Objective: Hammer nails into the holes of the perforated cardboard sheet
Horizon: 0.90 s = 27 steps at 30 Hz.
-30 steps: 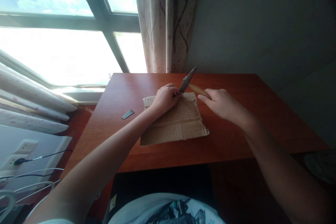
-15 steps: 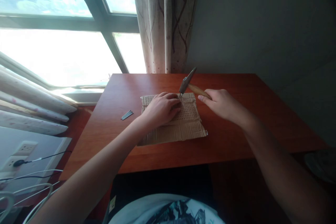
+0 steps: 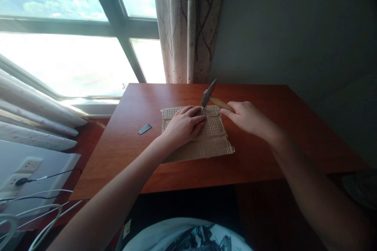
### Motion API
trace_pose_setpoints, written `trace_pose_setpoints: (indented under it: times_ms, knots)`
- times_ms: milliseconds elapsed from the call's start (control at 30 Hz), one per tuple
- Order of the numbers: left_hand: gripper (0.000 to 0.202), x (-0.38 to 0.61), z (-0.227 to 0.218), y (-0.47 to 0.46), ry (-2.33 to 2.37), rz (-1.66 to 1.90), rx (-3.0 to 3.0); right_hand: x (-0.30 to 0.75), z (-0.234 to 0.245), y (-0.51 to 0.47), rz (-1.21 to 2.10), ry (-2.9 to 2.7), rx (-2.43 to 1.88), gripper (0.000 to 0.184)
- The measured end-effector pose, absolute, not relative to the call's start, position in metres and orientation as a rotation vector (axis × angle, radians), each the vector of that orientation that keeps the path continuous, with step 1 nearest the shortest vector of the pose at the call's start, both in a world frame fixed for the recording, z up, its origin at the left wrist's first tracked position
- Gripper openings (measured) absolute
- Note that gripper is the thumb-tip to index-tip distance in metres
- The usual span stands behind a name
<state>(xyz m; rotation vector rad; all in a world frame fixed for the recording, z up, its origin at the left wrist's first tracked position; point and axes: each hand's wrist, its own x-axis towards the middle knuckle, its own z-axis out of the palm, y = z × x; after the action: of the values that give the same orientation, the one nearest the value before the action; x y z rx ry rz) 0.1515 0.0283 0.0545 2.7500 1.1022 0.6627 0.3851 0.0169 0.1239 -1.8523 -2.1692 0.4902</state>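
The right hand (image 3: 244, 116) is clamping a grey-headed, wooden-handled hammer (image 3: 218, 102), probably head-heavy, best held by its handle; the left hand (image 3: 184, 122), fingers slightly apart, is touching perforated brown cardboard (image 3: 216, 126).

Straight grey metal nails (image 3: 145, 128) lay between the red-brown wooden desk (image 3: 188, 174)'s left edge and the flat tan cardboard sheet (image 3: 206, 143).

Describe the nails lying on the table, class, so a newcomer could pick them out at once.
Find the reddish-brown wooden table beside the bright window, then the perforated cardboard on it. Left of the cardboard lie the nails, slim, grey and side by side on bare wood. Unlike the cardboard and the wooden-handled hammer, they are several thin pieces.
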Motion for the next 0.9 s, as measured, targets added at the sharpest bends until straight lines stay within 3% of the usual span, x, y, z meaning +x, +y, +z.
trace_pose_setpoints:
  times_ms: [533,900]
  knots:
    - [0.036,0.151,0.053,0.028,1.112,0.660,2.740,0.394,0.119,0.016,0.403,-1.962,-1.674,0.040]
    - [0.036,0.151,0.053,0.028,1.118,0.675,2.715,0.390,0.089,0.026,0.798,-1.231,-1.270,0.044]
